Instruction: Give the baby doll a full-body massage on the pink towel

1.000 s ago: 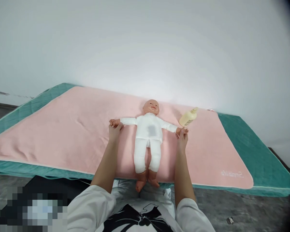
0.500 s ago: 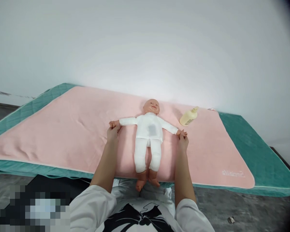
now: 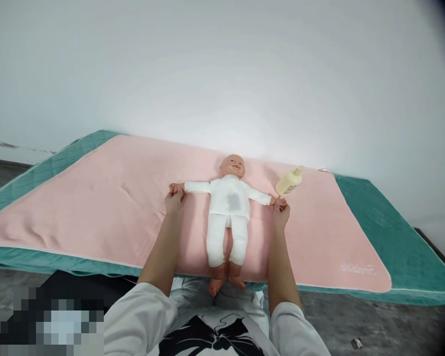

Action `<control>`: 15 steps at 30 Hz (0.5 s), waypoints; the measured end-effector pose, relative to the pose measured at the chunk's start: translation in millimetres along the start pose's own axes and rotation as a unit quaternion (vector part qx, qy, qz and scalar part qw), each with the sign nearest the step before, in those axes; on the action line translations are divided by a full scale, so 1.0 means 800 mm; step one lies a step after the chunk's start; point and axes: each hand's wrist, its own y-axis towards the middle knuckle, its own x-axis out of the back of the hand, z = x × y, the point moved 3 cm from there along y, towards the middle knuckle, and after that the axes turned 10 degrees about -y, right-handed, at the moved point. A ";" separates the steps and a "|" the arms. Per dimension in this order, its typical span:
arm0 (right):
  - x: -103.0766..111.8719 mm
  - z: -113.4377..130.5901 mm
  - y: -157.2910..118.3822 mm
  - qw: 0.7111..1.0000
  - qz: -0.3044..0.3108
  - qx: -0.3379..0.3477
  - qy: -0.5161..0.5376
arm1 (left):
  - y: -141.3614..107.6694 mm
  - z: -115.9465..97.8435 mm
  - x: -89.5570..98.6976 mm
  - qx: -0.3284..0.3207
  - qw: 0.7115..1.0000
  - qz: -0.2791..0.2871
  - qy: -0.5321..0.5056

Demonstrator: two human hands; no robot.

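Observation:
A baby doll (image 3: 229,198) with a white cloth body and a grey patch on its chest lies face up on a pink mat (image 3: 96,207). Its head points toward the wall and its feet hang at the mat's near edge. Both doll arms are stretched out sideways. My left hand (image 3: 174,200) is closed around the doll's hand on the left side. On the right side, my right hand (image 3: 282,213) pinches the doll's other hand. A pale yellow pump bottle (image 3: 289,182) lies on its side just beyond my right hand.
Beneath the mat is a green padded bed cover (image 3: 400,227), showing at both ends. A white wall (image 3: 222,74) rises right behind it. On the grey floor lies a small object (image 3: 356,343), too small to name. A dark surface (image 3: 74,291), partly pixelated, is at lower left.
The view has tilted very slightly, so everything sits a little lower. Both hands keep their hold on the doll's hands, with the arms still spread.

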 end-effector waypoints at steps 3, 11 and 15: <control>-0.004 0.004 -0.017 0.998 0.041 0.032 0.040 | -0.017 0.002 0.009 -0.078 0.995 0.034 0.051; -0.017 0.053 -0.047 0.973 0.071 0.213 0.051 | -0.040 -0.010 -0.018 -0.239 0.946 0.201 0.089; -0.040 0.085 -0.028 0.955 0.105 0.277 0.022 | -0.038 -0.021 -0.066 -0.222 0.926 0.295 0.082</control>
